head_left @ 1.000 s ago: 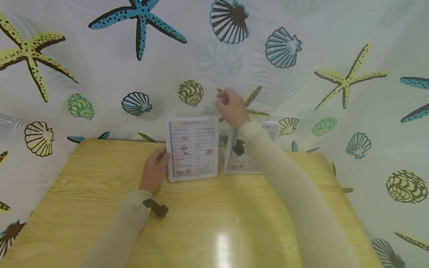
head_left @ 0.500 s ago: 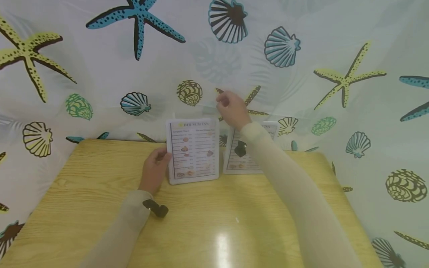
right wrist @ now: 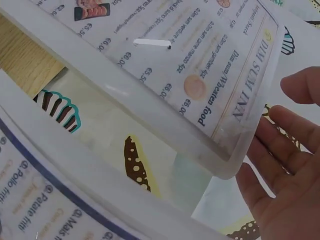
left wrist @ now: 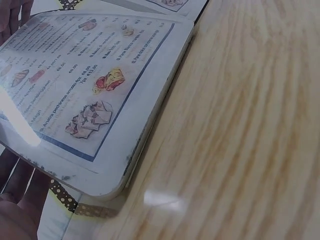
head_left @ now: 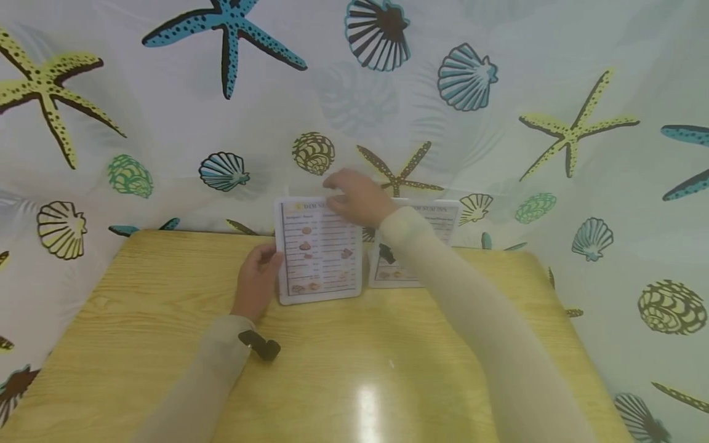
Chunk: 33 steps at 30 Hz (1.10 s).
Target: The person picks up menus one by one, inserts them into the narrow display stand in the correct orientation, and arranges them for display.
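Note:
A white laminated menu headed "DIM SUM INN" (head_left: 318, 271) stands propped at the table's back edge in the head view. My left hand (head_left: 256, 280) holds its left edge, thumb at the front; in the left wrist view, the left hand's fingers (left wrist: 32, 195) pass behind the board. At the menu's top right corner is my right hand (head_left: 360, 197). In the right wrist view, the right hand's fingers (right wrist: 280, 150) lie spread by the top edge, with the thumb apart from it.
Just to the right stands a second matching menu (head_left: 443, 215), partly hidden by the right sleeve. Behind the wooden table (head_left: 332, 357) hangs a white cloth (head_left: 266, 111) printed with starfish and shells.
My right hand has moved left and down, from above the gap between the menus to the left menu's top corner, and its fingers have opened. My left hand stays at the left edge.

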### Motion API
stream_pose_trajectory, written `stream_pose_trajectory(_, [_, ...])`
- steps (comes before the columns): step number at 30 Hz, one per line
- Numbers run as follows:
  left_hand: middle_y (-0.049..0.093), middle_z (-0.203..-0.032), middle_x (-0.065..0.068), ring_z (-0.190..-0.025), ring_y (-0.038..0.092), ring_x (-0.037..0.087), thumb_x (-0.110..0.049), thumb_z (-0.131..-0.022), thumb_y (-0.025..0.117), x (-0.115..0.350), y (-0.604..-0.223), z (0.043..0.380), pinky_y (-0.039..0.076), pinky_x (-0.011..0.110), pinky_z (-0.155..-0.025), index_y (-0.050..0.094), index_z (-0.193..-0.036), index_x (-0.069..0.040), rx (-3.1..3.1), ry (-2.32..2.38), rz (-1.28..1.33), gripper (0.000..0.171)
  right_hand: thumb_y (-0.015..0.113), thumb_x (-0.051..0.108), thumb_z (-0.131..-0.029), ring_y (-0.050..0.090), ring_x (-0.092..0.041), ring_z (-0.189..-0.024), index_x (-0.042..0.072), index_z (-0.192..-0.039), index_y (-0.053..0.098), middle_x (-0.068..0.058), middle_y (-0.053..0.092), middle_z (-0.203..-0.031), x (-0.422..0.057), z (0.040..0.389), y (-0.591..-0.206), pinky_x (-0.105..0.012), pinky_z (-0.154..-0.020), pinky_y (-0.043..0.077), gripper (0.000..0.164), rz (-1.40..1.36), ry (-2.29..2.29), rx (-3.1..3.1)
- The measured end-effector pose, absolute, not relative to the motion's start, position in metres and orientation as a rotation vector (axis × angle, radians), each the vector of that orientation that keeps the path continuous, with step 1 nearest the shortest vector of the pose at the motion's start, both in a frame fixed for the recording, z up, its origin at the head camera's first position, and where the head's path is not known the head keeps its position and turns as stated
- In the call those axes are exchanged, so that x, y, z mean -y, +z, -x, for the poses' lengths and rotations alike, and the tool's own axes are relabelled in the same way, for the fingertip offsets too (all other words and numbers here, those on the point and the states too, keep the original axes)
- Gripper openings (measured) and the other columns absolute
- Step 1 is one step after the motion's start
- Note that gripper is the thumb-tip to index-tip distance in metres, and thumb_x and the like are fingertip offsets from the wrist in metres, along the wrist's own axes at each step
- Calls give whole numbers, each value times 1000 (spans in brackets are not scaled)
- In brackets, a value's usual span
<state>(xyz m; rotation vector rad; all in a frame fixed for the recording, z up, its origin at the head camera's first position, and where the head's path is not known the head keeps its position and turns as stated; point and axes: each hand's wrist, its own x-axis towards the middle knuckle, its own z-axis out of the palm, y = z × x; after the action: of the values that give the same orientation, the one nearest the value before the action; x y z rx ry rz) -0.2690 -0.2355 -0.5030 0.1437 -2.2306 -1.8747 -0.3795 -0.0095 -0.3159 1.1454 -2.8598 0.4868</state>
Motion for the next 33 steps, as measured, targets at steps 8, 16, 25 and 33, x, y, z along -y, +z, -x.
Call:
stream_pose_trajectory(8, [62,-135,9,-123,57,22,-47,-107,51,234,-505,269,45,42,-111,54,-140,-8,2178,-1875,-117,51,61,27,-103,49,-23,-139,8,-148,52,-8,51,-152,15,375,-321,-35,-120,38,50,-1065,609,2898])
stream_pose_trajectory(16, [62,-132,9,-114,58,16,-46,-108,49,235,-505,268,49,29,-99,52,-140,-8,2151,-1883,-87,50,61,17,-98,45,-25,-140,9,-154,40,-9,39,-157,17,324,-348,-41,-121,37,60,-594,1321,2649])
stream_pose_trajectory(25, [59,-137,11,-124,56,23,-43,-109,46,231,-505,271,44,41,-111,50,-141,-7,2124,-1897,-80,48,62,16,-97,46,-31,-137,10,-161,20,-15,40,-151,20,270,-398,-49,-120,35,77,-124,1845,2565])
stream_pose_trajectory(33, [60,-138,11,-118,57,15,-36,-111,46,230,-507,271,45,32,-107,49,-144,-6,2095,-1901,-83,44,60,22,-100,53,-27,-129,12,-159,28,-8,47,-140,27,277,-435,-47,-114,43,68,54,1927,2536])
